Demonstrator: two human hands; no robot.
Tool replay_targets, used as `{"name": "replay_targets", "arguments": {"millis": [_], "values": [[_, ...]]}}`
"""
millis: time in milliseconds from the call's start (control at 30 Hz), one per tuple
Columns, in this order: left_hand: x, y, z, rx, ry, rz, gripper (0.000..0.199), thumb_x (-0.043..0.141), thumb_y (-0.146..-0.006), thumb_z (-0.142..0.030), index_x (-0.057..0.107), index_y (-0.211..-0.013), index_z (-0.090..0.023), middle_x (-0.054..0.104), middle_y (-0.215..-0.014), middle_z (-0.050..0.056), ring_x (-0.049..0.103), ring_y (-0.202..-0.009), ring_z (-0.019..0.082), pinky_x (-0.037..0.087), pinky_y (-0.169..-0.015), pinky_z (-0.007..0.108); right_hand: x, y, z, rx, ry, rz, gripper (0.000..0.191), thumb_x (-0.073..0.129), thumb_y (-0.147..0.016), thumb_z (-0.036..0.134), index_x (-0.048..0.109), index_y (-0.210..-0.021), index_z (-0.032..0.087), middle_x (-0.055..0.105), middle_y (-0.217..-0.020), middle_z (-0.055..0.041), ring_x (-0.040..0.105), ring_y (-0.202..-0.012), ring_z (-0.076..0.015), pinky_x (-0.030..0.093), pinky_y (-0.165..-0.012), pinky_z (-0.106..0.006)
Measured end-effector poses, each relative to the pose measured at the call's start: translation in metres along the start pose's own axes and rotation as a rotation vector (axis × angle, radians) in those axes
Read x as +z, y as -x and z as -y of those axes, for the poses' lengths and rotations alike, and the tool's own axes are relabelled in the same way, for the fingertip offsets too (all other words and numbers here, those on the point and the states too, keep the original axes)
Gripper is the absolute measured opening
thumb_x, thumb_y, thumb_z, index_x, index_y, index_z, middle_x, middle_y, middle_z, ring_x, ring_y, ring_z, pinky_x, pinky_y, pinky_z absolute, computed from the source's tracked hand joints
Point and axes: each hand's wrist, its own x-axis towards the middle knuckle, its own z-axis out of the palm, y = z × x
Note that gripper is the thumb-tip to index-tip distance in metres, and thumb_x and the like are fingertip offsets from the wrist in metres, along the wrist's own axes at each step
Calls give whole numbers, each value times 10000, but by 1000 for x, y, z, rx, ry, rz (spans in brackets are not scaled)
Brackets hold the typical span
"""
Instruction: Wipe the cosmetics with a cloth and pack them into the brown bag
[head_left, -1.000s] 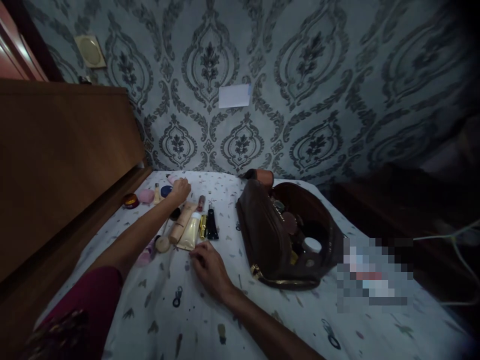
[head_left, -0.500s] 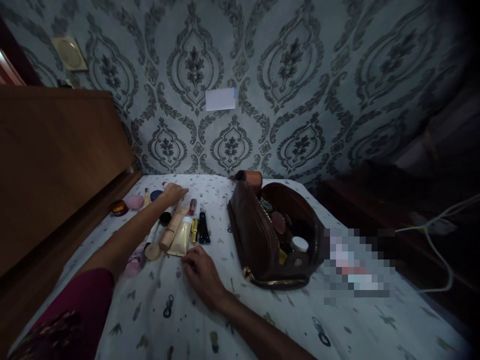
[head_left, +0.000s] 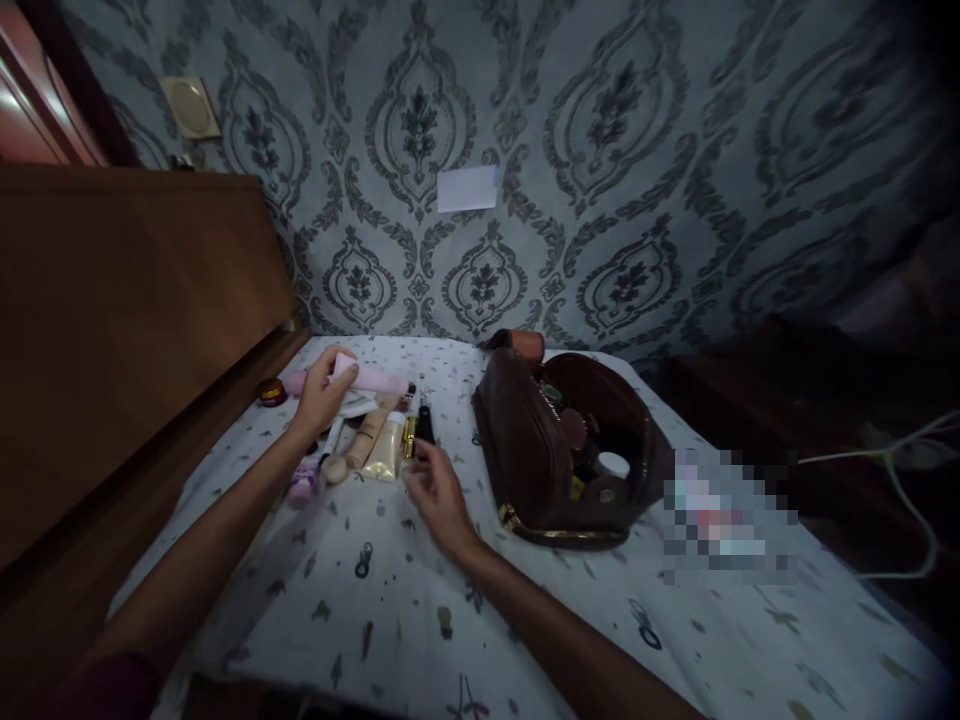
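My left hand [head_left: 324, 392] grips a pink tube [head_left: 379, 379] above the cosmetics at the back left of the patterned sheet. Fingers apart and holding nothing, my right hand [head_left: 441, 495] hovers beside a gold tube [head_left: 409, 437] and a black tube [head_left: 425, 424]. Left of these lie a cream-coloured tube [head_left: 385, 450], a beige tube [head_left: 367, 438], a round beige item [head_left: 335, 469] and a purple bottle [head_left: 304, 481]. An amber jar [head_left: 272, 392] sits at the far left.
An open brown bag [head_left: 525, 440] holding several cosmetics, among them a white-lidded jar [head_left: 613, 465], stands right of my right hand. Behind it is an orange-brown round item [head_left: 527, 346]. A wooden cabinet [head_left: 142, 330] borders the left side; a blurred item [head_left: 724, 515] lies right.
My left hand has taken hold of the pink tube and raised it. My right hand has moved right, from the cream tube toward the black one, its fingers more spread. The view has shifted.
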Motion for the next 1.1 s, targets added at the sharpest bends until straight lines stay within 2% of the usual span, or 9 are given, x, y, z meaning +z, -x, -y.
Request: {"name": "replay_targets", "arguments": {"millis": [133,233,367,467,667,767,833,967,1100], "values": [[-13,50,-10,-389,350,8,241,590,-757,-402,568,-902,-210,538,-729,-33,529,-627,134,433,-558,234,-3,-3,5,46,-89,-28,636,624,-838,335,389,-1420,232,520,-1289,-132,642,-941,-179,554,-684,-281],[-16,83,-15,-645,475,64,283,616,-724,-415,547,-913,-216,504,-654,-49,494,-512,119,393,-468,225,-5,3,9,35,-144,55,499,632,-821,300,520,-1301,221,573,-1201,-96,638,-895,-162,554,-713,-274],[-21,110,-20,-769,492,112,354,660,-670,-444,540,-907,-211,493,-617,-56,456,-466,103,340,-427,209,-14,17,9,28,-111,125,323,660,-784,245,647,-1104,205,631,-1034,-54,621,-832,-152,531,-732,-273],[-28,122,-20,-775,425,181,427,677,-661,-522,567,-925,-205,537,-673,-39,484,-517,112,366,-460,214,-25,27,8,19,-30,190,293,695,-765,238,684,-1055,202,641,-940,-31,582,-735,-135,499,-678,-260],[-61,136,-19,-486,-252,126,541,638,-733,-606,575,-1097,-210,602,-830,7,571,-711,174,426,-603,257,-41,32,9,38,111,273,220,738,-746,199,702,-963,194,603,-820,12,542,-659,-111,452,-616,-232],[-61,139,-33,-315,-362,94,423,544,-859,-557,573,-1089,-203,593,-869,17,571,-740,174,439,-612,260,-41,30,9,27,153,296,205,748,-748,204,698,-947,196,591,-803,18,536,-644,-108,448,-613,-230],[-45,142,-46,-162,-308,136,349,528,-908,-479,557,-1107,-193,603,-994,47,593,-880,193,493,-713,287,-40,30,9,14,172,302,229,758,-742,206,694,-962,199,587,-796,19,538,-644,-112,451,-621,-235],[9,158,-59,194,-220,366,302,504,-946,-260,478,-1234,-171,553,-1189,122,540,-1157,230,489,-978,392,-40,29,7,-26,253,312,137,738,-724,167,680,-847,180,589,-788,4,570,-701,-147,463,-671,-261],[41,172,-54,412,-339,591,283,422,-924,-84,524,-1172,-176,582,-1185,123,549,-1156,245,499,-991,445,-41,27,6,-79,277,329,193,641,-704,65,680,-853,181,655,-905,-40,629,-869,-203,480,-806,-303]]}}
